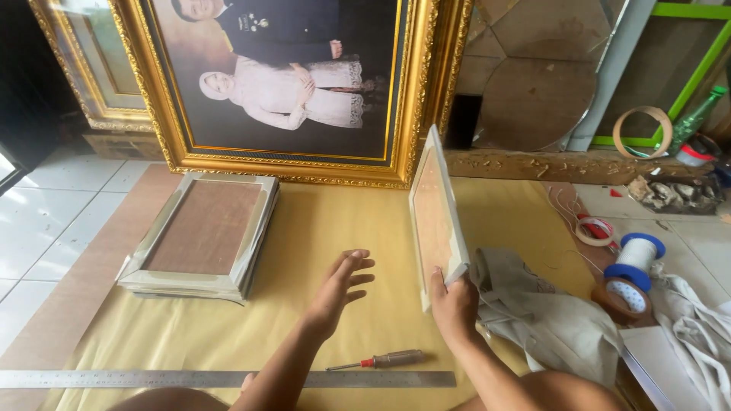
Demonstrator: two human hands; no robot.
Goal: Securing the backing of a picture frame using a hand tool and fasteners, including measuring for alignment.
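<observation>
Nearest lies a steel ruler (228, 378) with a screwdriver (378, 359) just behind it. The right hand (455, 308) grips a white frame (436, 217) by its near corner, upright on edge, long axis running away. The left hand (339, 288) hovers spread, holding nothing, over the yellow paper (320, 236). A frame stack (204, 234) lies farther left.

You see no packages, signs or screens here — only possible label, on green bottle (694, 114) far right, unclear.
</observation>
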